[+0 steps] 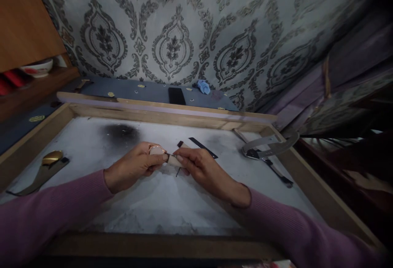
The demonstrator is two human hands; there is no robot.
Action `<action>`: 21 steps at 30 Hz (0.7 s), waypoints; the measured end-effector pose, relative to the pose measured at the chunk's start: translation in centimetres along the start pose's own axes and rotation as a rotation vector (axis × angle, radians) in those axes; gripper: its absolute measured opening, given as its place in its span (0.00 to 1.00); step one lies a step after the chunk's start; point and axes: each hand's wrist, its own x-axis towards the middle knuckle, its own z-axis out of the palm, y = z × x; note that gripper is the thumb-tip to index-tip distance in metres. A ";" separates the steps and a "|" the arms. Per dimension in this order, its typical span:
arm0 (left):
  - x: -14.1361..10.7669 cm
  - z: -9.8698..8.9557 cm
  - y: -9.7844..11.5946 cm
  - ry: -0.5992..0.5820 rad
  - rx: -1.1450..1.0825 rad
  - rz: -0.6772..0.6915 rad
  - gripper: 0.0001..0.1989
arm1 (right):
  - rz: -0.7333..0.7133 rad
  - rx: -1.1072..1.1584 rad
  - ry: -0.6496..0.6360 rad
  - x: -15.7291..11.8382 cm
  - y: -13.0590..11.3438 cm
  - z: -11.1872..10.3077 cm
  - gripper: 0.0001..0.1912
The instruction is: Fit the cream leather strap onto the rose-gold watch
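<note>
Held between the thumb and bent fingers of the left hand, a round watch is seen near the centre of the head view, while a thin dark piece is pinched by the closed fingertips of the right hand, just beside the pale strap. On the white surface, a gold-coloured watch is placed at the left of the frame and a grey-strapped watch at the right.
</note>
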 end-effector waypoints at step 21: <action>0.2 0.3 0.1 0.072 0.069 0.023 0.15 | 0.055 0.094 -0.004 0.1 -0.3 0.0 0.16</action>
